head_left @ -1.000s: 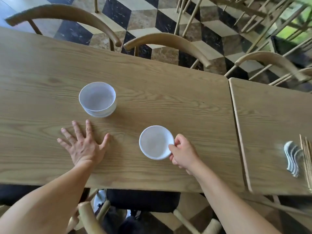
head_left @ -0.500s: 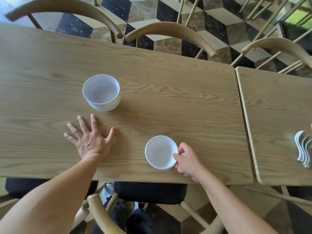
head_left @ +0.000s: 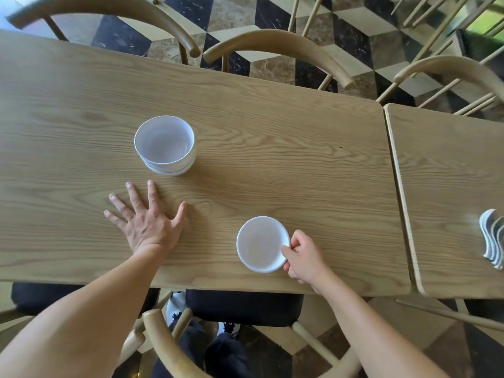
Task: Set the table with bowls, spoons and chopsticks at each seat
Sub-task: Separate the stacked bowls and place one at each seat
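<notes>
The table [head_left: 272,126] is light wood with a clear grain and a matt finish. The stacked bowls [head_left: 165,144] and the single bowl [head_left: 260,244] are white, smooth and slightly glossy. The chair backs [head_left: 278,39] are smooth pale wood; the floor [head_left: 272,68] looks like polished stone, the seat pad [head_left: 242,306] dark cloth

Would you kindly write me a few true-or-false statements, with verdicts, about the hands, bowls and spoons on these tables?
1. The right hand grips the rim of the single bowl. True.
2. The left hand holds the stack of bowls. False: it lies flat, fingers spread, on the table, apart from the stack.
3. The spoons lie on the second table, at the right. True.
4. The single bowl is at the table's far edge. False: it is close to the near edge.
</notes>
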Available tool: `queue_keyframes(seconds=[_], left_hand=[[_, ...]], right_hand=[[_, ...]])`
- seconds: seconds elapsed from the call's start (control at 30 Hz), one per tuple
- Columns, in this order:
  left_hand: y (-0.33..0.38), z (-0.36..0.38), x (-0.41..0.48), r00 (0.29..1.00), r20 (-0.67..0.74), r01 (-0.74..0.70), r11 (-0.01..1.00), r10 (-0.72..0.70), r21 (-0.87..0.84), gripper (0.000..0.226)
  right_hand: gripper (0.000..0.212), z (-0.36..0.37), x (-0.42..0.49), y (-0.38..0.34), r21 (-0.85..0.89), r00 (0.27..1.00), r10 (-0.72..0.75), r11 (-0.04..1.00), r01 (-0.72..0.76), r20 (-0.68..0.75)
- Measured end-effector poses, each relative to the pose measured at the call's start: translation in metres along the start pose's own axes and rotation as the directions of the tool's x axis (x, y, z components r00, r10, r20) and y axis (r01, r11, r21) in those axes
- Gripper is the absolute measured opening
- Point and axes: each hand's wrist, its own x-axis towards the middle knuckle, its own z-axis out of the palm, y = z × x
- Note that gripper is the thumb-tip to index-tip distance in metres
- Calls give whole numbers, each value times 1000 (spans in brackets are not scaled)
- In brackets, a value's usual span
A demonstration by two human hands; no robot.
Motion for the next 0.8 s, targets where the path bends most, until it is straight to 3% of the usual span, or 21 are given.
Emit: queue_keyframes(seconds=[0.47, 0.6, 0.7, 0.8], left_hand=[[1, -3, -1, 1000, 14, 6, 1000, -6, -11, 99], [2, -5, -1, 1000, 21, 5, 1000, -4, -18, 99], [3, -7, -1, 1000, 23, 2, 1000, -1, -21, 99], [2, -6, 0, 1000, 23, -2, 1000, 2, -14, 99]], right_hand=[[24, 7, -1, 2, 46, 995, 74, 996, -71, -60], [25, 3, -2, -1, 76, 990, 138, 988, -137, -14], [29, -12, -2, -7, -58, 986, 164, 985, -163, 7], [25, -26, 4, -28, -262, 988, 60, 960, -96, -140]])
